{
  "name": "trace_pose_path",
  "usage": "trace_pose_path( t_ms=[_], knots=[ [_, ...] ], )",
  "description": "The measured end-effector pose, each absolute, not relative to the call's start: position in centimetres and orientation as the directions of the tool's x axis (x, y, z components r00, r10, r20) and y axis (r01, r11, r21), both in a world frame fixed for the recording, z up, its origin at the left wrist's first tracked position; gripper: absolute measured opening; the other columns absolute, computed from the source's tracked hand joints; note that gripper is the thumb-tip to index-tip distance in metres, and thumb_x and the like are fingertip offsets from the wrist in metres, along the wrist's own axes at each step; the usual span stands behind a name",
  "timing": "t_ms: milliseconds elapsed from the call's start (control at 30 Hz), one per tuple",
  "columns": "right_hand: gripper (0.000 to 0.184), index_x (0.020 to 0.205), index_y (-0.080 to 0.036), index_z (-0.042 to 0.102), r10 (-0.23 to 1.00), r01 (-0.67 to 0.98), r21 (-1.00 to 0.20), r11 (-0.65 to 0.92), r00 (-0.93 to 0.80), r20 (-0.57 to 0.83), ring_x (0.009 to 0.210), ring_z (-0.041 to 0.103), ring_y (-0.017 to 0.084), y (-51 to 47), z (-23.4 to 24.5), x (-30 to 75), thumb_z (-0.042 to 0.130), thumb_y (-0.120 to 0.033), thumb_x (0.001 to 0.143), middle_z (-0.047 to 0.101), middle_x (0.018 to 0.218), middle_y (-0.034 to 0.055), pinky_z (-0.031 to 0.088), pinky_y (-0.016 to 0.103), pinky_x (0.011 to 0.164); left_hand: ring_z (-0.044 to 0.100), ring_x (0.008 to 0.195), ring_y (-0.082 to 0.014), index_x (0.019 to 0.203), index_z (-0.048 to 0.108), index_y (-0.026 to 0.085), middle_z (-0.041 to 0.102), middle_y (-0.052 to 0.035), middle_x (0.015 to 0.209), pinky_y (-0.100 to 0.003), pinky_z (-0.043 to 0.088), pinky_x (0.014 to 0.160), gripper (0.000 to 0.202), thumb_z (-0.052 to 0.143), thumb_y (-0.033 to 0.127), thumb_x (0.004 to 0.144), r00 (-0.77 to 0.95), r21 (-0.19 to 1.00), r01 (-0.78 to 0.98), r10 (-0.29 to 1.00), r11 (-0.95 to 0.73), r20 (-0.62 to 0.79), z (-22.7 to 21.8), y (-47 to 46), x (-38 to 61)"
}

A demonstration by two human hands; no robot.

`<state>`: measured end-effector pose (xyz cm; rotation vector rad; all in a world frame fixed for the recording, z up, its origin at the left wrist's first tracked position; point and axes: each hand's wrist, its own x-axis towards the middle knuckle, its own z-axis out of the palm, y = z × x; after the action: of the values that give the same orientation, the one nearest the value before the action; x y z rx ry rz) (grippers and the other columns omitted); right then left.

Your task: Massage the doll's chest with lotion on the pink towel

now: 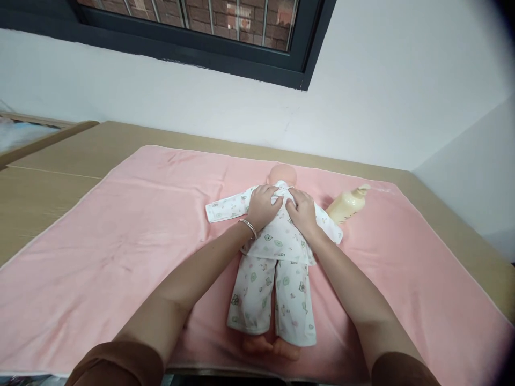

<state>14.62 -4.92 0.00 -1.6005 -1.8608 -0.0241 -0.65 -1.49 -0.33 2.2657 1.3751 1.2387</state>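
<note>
A baby doll [281, 174] lies stretched out on a pink blanket [140, 230], its bald head away from me and its feet towards me. It wears a white printed top [277, 241] and matching trousers [253, 292]. My left hand [263, 206], with a silver bangle [250, 228] at the wrist, rests flat on the left side of the doll's upper body. On the right side, my right hand [302, 213] lies on the top with its fingers spread. Both thumbs point inward, close to each other. Neither hand grips anything.
A pale yellow bottle with a pump top [348, 205] lies on the blanket beside the doll's right-hand sleeve. The wooden tabletop [60, 166] shows around the blanket. Behind it rise a white wall [241, 107] and a dark-framed window [261, 67].
</note>
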Motion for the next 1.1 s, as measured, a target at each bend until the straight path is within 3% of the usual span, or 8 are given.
trace_pose_path(
  t_ms=[167,333,633,767,900,1033,1100],
  knots=[
    [0.036,0.112,-0.018,0.075,0.818,0.902,-0.393,0.181,0.084,0.568,0.116,0.065,0.025,-5.6,-0.3,14.1,0.047,-0.033,0.094,0.075,0.12,0.0103,0.04,0.042,0.112,0.061,0.11,-0.0273,0.104,0.071,0.019,0.07,-0.0106,0.109,-0.04,0.046,0.102,0.021,0.065,0.029,0.087,0.143,0.553,0.652,0.8,-0.519,0.582,-0.4,-1.8,-0.5],
    [0.034,0.104,-0.018,0.077,0.794,0.929,-0.358,0.097,0.145,0.591,0.111,0.069,0.023,-6.3,0.0,13.4,0.05,-0.036,0.096,0.077,0.113,0.0086,0.028,0.043,0.122,0.059,0.111,-0.0297,0.109,0.07,0.014,0.067,-0.0139,0.11,-0.042,0.046,0.102,0.028,0.063,0.03,0.087,0.132,0.558,0.671,0.82,-0.488,0.557,-0.5,-1.5,-0.5],
    [0.051,0.142,-0.012,0.053,0.929,0.924,-0.344,0.168,-0.032,0.369,0.14,0.047,0.03,-4.7,0.8,14.5,0.038,-0.025,0.095,0.054,0.149,0.0158,0.026,0.057,0.12,0.056,0.127,-0.0283,0.128,0.062,0.018,0.066,-0.0098,0.132,-0.044,0.035,0.115,0.039,0.056,0.027,0.09,0.276,0.555,0.645,0.838,-0.525,0.472,-0.5,-0.7,-0.5],
    [0.05,0.14,-0.012,0.056,0.927,0.933,-0.308,0.186,-0.063,0.37,0.137,0.051,0.029,-4.9,1.2,14.2,0.039,-0.02,0.094,0.058,0.146,0.0151,0.036,0.049,0.116,0.058,0.125,-0.0285,0.122,0.066,0.017,0.068,-0.0109,0.131,-0.044,0.038,0.114,0.036,0.057,0.028,0.09,0.263,0.555,0.641,0.831,-0.531,0.491,-0.5,-1.0,-0.5],
    [0.041,0.129,-0.017,0.066,0.906,0.954,-0.285,0.095,0.036,0.422,0.124,0.062,0.029,-6.0,1.7,13.3,0.043,-0.027,0.097,0.067,0.135,0.0119,0.049,0.04,0.102,0.062,0.118,-0.0283,0.113,0.07,0.016,0.071,-0.0127,0.121,-0.04,0.044,0.109,0.03,0.057,0.03,0.09,0.194,0.535,0.667,0.814,-0.519,0.548,-0.6,-1.7,-0.3],
    [0.04,0.127,-0.019,0.067,0.902,0.963,-0.267,0.028,0.091,0.422,0.117,0.065,0.03,-6.3,1.6,13.0,0.043,-0.033,0.099,0.07,0.129,0.0125,0.051,0.039,0.096,0.063,0.115,-0.0303,0.11,0.07,0.017,0.071,-0.0137,0.116,-0.042,0.047,0.104,0.03,0.056,0.033,0.09,0.137,0.519,0.717,0.824,-0.465,0.55,-0.7,-1.8,-0.2],
    [0.042,0.132,-0.016,0.063,0.913,0.96,-0.275,0.044,0.073,0.401,0.122,0.062,0.03,-5.8,1.4,13.4,0.043,-0.032,0.098,0.067,0.133,0.014,0.048,0.041,0.101,0.061,0.117,-0.0307,0.115,0.068,0.015,0.07,-0.0143,0.119,-0.043,0.046,0.106,0.033,0.056,0.031,0.09,0.178,0.505,0.713,0.823,-0.485,0.54,-0.8,-1.4,-0.3]
  ],
)
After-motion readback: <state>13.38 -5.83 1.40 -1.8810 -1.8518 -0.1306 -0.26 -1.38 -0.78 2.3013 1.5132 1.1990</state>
